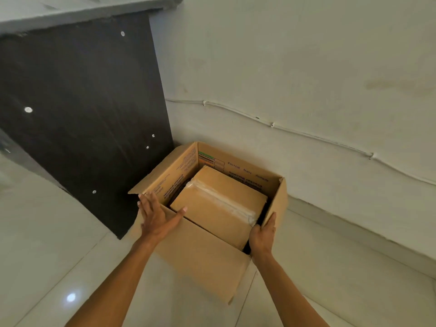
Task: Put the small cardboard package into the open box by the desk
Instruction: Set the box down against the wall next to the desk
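Observation:
An open brown cardboard box (200,253) stands on the floor beside the dark desk panel. Inside it lies the small cardboard package (219,201), flat and sealed with clear tape along one edge. My left hand (157,217) rests with spread fingers on the box's near left rim, thumb pointing towards the package. My right hand (264,234) lies flat against the box's right wall at the near corner. Neither hand holds the package.
The dark side panel of the desk (80,114) rises at the left, close to the box. A white wall with a thin cable (306,135) runs behind and to the right. Glossy pale floor tiles (59,256) lie around the box.

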Demonstrator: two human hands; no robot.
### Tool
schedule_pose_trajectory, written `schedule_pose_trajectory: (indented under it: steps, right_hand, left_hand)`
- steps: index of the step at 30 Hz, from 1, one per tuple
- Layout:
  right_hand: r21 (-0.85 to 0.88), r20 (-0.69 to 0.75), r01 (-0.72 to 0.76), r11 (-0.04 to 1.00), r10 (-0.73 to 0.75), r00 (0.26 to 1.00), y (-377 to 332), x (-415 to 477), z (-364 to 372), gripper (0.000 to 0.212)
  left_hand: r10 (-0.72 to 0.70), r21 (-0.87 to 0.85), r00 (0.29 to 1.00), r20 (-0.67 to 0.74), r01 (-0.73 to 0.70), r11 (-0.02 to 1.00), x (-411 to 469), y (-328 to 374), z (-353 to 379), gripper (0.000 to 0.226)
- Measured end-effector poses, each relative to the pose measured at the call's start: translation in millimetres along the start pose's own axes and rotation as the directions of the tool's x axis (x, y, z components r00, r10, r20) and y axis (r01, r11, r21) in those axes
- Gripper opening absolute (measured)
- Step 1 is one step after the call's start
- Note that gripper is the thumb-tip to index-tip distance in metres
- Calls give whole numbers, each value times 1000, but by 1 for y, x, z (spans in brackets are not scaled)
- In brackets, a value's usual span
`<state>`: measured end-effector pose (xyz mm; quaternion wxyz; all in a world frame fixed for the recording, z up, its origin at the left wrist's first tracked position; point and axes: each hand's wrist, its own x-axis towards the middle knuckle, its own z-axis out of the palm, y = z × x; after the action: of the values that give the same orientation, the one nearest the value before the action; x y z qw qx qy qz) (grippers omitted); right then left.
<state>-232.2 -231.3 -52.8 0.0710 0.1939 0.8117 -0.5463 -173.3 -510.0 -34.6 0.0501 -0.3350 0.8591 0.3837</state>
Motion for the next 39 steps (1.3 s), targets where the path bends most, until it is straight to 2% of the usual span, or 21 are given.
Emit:
schedule_pose_trajectory:
  steps: [8,11,13,15,18,20,23,26,31,34,39]
  right_hand:
    - [81,6,35,996,-35,999,-20,23,32,72]
    - [79,-27,47,996,-45,999,-20,26,40,72]
    - [52,-36,26,998,-24,999,-19,25,39,73]
    - [-52,-50,-16,998,14,999,-22,23,34,76]
    - [-270,-90,-67,960,44,995,-28,23,23,80]
    - [-387,-94,0,922,-40,995,-29,20,16,83]
    - [-529,-20,207,823,-255,967,-25,9,10,80]
    - [-477,78,319,819,-323,943,-17,-3,9,80]
    - [-450,111,309,838,-291,950,0,-21,5,78]
    - [-392,186,359,847,-309,933,2,-19,4,72]
    - [-366,295,437,821,-343,892,-1,-12,6,70]
  left_hand:
    - [64,-66,991,116,-57,996,39,4,-30,171]
    - [95,-122,990,106,-82,989,48,-3,-30,180]
    - [97,-159,994,55,-87,983,44,-5,-23,175]
    - [104,-145,994,-29,-107,984,36,-1,-13,168]
    - [188,92,961,-201,-173,981,24,1,3,150]
    - [259,179,946,-196,-225,958,18,2,11,139]
    - [324,217,934,-152,-288,933,4,4,24,132]
    - [366,267,926,-91,-331,905,-15,9,35,131]
    - [357,258,934,-19,-340,904,-41,14,48,126]
    - [364,155,931,26,-364,919,-39,14,44,121]
    - [373,54,928,4,-373,926,-27,18,43,93]
